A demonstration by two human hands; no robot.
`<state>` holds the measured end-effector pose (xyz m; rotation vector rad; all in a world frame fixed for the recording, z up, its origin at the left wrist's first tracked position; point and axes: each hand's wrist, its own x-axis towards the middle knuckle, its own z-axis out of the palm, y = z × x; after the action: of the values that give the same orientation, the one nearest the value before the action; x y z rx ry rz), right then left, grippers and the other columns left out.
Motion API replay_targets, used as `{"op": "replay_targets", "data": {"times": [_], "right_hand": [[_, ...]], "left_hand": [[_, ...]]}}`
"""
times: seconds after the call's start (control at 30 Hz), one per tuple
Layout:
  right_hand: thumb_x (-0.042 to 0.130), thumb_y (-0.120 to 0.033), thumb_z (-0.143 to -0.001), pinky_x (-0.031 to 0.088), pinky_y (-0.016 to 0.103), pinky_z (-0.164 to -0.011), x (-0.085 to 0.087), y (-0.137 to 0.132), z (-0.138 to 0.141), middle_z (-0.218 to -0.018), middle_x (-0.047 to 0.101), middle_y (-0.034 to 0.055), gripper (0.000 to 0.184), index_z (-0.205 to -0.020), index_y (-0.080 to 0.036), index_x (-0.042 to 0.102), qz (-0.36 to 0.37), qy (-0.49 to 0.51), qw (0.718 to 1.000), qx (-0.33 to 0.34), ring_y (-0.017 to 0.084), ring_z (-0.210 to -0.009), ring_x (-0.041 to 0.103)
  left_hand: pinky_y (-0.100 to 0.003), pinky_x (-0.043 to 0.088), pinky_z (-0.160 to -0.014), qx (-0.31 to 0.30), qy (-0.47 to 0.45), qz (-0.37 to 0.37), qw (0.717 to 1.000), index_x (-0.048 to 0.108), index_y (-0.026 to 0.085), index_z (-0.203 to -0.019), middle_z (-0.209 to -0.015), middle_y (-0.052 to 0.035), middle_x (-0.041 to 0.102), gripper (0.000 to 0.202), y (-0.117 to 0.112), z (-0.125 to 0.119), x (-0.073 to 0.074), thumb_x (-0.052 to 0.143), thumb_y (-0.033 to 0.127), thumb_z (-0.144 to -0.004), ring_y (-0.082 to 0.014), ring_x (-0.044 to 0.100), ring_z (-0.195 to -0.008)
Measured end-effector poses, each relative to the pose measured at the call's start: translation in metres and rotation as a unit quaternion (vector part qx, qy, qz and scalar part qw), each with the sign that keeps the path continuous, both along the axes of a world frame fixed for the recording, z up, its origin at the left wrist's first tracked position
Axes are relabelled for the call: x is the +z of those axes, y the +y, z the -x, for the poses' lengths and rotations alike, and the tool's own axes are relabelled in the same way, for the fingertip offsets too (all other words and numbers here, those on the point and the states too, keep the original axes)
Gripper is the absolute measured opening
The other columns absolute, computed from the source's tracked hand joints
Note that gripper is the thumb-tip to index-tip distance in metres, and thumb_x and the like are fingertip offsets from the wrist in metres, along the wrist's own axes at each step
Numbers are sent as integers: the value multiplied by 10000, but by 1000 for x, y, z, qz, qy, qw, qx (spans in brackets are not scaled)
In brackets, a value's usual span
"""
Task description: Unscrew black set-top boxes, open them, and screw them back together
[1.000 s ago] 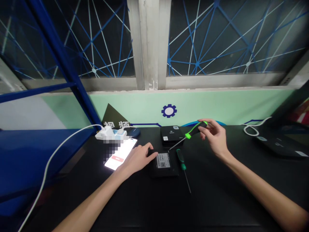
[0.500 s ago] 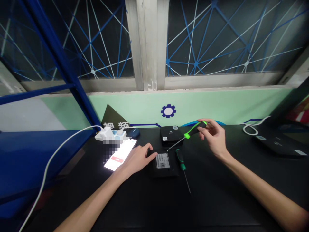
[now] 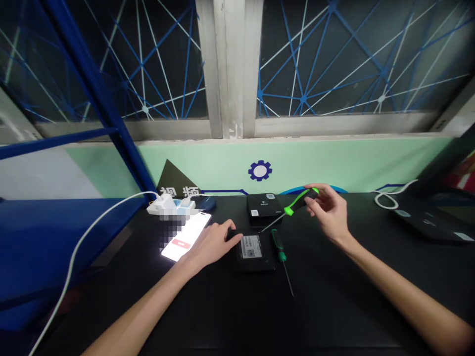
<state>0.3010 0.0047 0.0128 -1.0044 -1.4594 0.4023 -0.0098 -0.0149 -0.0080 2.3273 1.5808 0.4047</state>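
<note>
A flat black box (image 3: 256, 259) with a white printed label lies on the black table. My left hand (image 3: 217, 242) grips its left side, thumb near the label and fingers at the far left edge. Closed round the black and bright-green handle of a screwdriver (image 3: 297, 200), my right hand (image 3: 330, 212) holds it slanted down to the left. The tip meets the box's far edge, near its right corner; whether it sits in a screw I cannot tell. Just right of the box lies a second screwdriver (image 3: 279, 247), dark green, its shaft toward me.
Behind the labelled box stands another black box (image 3: 264, 205). A lit phone (image 3: 185, 240) lies beside my left forearm, below a white power strip (image 3: 174, 205) with plugs and a cable. At the right rests a black device (image 3: 430, 225) near a white cord (image 3: 386, 200).
The whole view has shifted very slightly. My right hand keeps the screwdriver tip at the box's far edge, and my left hand stays on the box.
</note>
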Motion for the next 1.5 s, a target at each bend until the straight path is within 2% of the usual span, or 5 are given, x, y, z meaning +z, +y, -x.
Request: {"op": "replay_targets", "data": {"times": [0.27,0.67,1.07,1.5], "right_hand": [[667,-353,-840,383,291,-505,0,0,-3,-725,534,-20,246,-1059,-243,647,-8,4,1000,-4,135,-529,481],[681,-350,-844,380,287,-480,2,-1,-1,-644,487,-41,245,-1065,-248,656,-7,28,1000,3,126,-496,476],[705,-324,-842,349,267,-461,-4,4,-1,-623,451,-54,253,-1072,-229,661,-10,24,1000,3,115,-489,471],[709,-315,-837,350,263,-468,-1,3,-3,-618,463,-57,248,-1065,-227,670,-12,23,1000,-4,112,-485,475]], "left_hand": [[-282,300,-532,-3,2,0,1000,595,242,-1070,-614,21,576,412,1,1,-1,420,593,-944,-206,591,-615],[-275,287,-532,-4,0,0,1000,586,247,-1077,-581,28,551,408,1,1,-1,422,598,-948,-209,579,-606],[-277,305,-526,-9,9,-9,1000,582,246,-1091,-616,24,562,396,1,2,-2,417,580,-958,-205,604,-642],[-277,313,-535,-13,12,-16,1000,591,244,-1090,-624,20,571,409,0,1,-2,411,586,-958,-208,599,-641]]}}
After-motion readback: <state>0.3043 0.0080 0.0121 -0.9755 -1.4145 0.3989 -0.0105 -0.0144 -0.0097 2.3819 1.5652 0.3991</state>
